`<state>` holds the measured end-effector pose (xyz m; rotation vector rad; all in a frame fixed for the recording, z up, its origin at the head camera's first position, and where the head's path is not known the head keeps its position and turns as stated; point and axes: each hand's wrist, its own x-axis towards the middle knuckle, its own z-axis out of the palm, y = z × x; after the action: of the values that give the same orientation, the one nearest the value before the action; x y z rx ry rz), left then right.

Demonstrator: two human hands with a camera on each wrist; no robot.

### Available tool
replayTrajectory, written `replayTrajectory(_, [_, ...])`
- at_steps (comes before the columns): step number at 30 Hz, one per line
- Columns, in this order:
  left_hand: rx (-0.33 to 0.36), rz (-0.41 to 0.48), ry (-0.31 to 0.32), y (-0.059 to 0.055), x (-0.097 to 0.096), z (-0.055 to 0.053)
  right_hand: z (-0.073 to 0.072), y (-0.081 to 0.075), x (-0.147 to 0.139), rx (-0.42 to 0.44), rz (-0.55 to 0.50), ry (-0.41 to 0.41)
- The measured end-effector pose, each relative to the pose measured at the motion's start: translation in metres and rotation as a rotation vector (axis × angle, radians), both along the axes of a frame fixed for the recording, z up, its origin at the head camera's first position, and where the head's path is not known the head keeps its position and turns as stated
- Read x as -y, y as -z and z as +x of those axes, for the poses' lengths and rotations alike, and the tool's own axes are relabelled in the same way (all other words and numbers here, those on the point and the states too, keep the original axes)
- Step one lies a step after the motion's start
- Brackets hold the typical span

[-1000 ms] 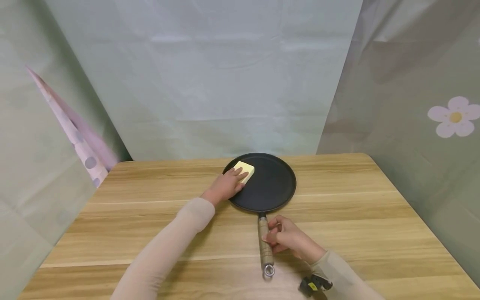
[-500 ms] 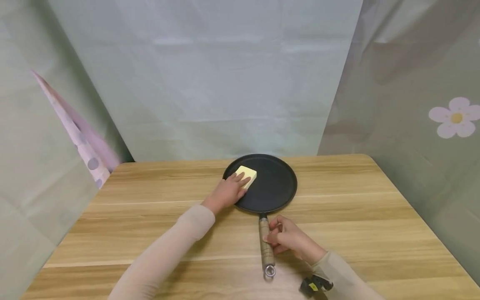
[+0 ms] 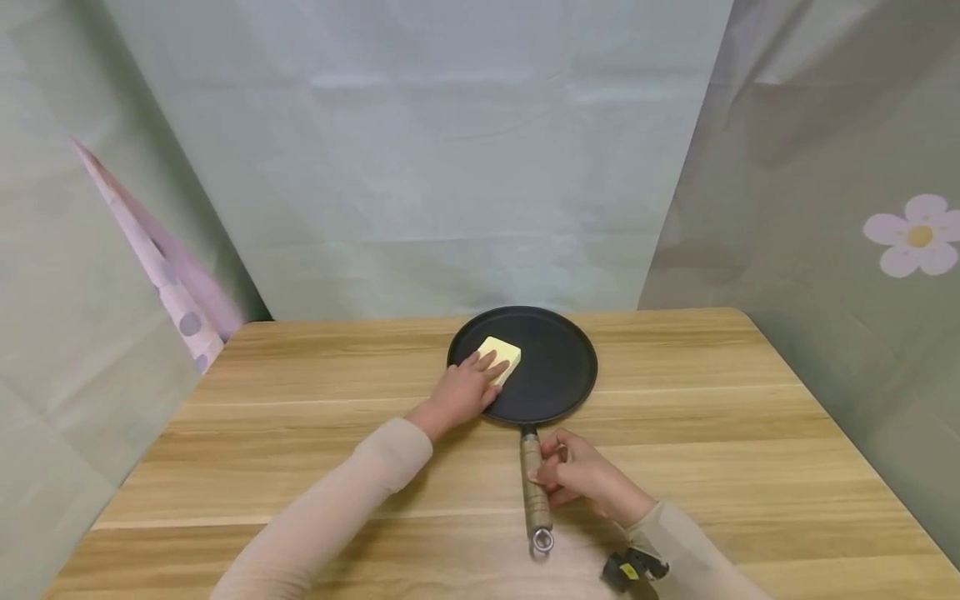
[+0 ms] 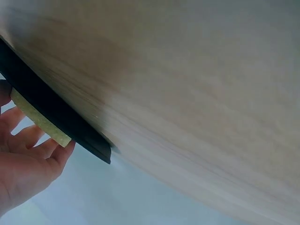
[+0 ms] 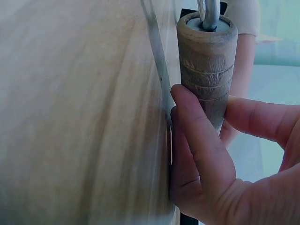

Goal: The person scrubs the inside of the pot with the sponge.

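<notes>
A flat black round pan (image 3: 558,358) lies on the wooden table, its wood-grained handle (image 3: 536,497) pointing toward me. On the pan's left half sits a pale yellow sponge (image 3: 506,352), held by my left hand (image 3: 459,390) with the fingers spread over it. Seen from the left wrist, the sponge (image 4: 40,121) lies flat against the pan, with fingers at both its ends. My right hand (image 3: 588,479) pinches the handle from the right. The right wrist view shows the thumb and fingers on either side of the handle (image 5: 208,65), near its metal hanging ring (image 5: 212,14).
The wooden table (image 3: 697,450) carries the pan near its back edge. A pale curtain (image 3: 465,167) hangs behind, with side curtains left and right. A black device (image 3: 632,571) is strapped at my right wrist.
My left hand has slid the sponge a little to the right and toward me over the pan. The right hand keeps its hold on the handle.
</notes>
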<state>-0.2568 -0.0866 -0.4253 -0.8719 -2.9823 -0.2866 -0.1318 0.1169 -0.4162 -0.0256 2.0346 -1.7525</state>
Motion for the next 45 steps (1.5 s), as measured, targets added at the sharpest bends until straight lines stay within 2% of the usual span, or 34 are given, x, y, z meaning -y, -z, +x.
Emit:
replayTrajectory(8, [0.013, 0.011, 0.021, -0.002, -0.005, 0.010, -0.002, 0.001, 0.001, -0.002, -0.005, 0.015])
replayTrajectory(15, [-0.004, -0.003, 0.034, 0.000, -0.010, 0.015, -0.003, 0.002, -0.001, -0.003, -0.027, -0.004])
replayTrajectory(21, [0.007, 0.006, 0.050, -0.003, -0.015, 0.020, -0.003, 0.001, 0.000, -0.002, -0.012, 0.006])
replayTrajectory(30, [0.009, -0.052, 0.075, -0.005, -0.026, 0.025, -0.003, 0.001, 0.002, 0.004, 0.007, 0.018])
replayTrajectory(36, [0.015, -0.083, 0.116, -0.009, -0.036, 0.025, -0.002, 0.002, 0.002, 0.002, 0.000, 0.006])
replayTrajectory(45, [-0.012, -0.127, 0.138, -0.009, -0.055, 0.018, -0.001, 0.001, 0.002, -0.002, -0.017, -0.009])
